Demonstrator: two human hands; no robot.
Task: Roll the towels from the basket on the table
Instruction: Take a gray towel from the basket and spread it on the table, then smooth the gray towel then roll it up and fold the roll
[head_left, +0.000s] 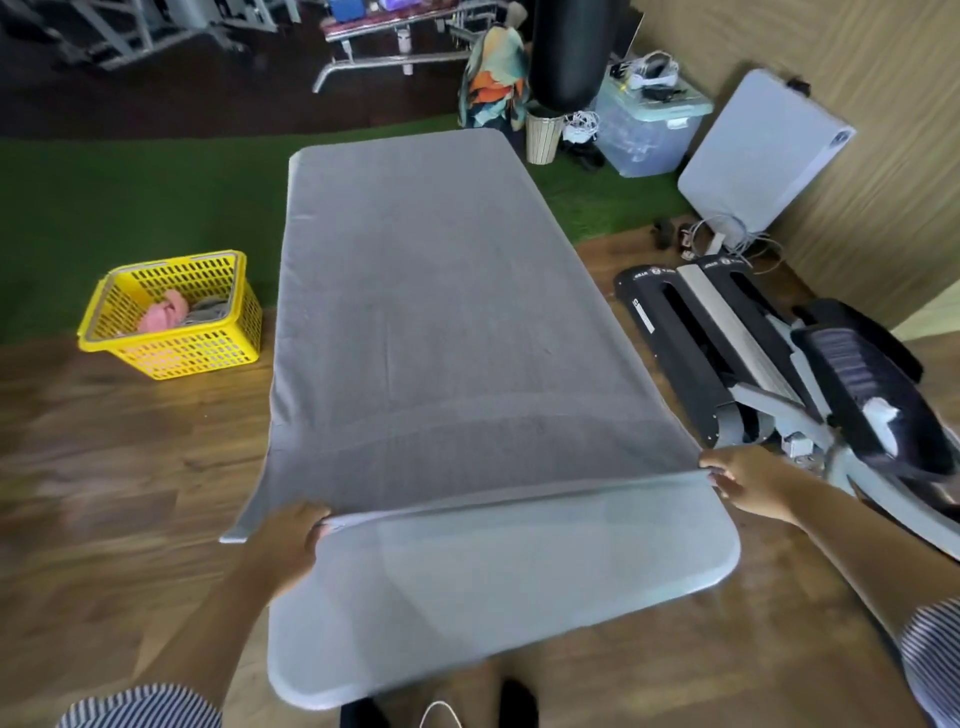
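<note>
While spread lengthwise over the long pale grey rounded-corner surface (519, 597), large grey terry towel (436, 322) held by its near edge, far end reaching the far end of the surface. Left hand (291, 540) clamped on the near left corner, right hand (748, 483) clamped on the near right corner, fingers curled over the hem. Left border of the towel hanging off the left side, draped past the edge. Likely trouble from there: uneven overhang dragging the cloth sideways at the first turn, giving a skewed, cone-shaped roll. Loose first tuck also a risk, leaving a slack core. Yellow perforated plastic basket (176, 317) standing well apart on the floor at left, pink and grey towels left inside; too far for an easy reach from that stance.
</note>
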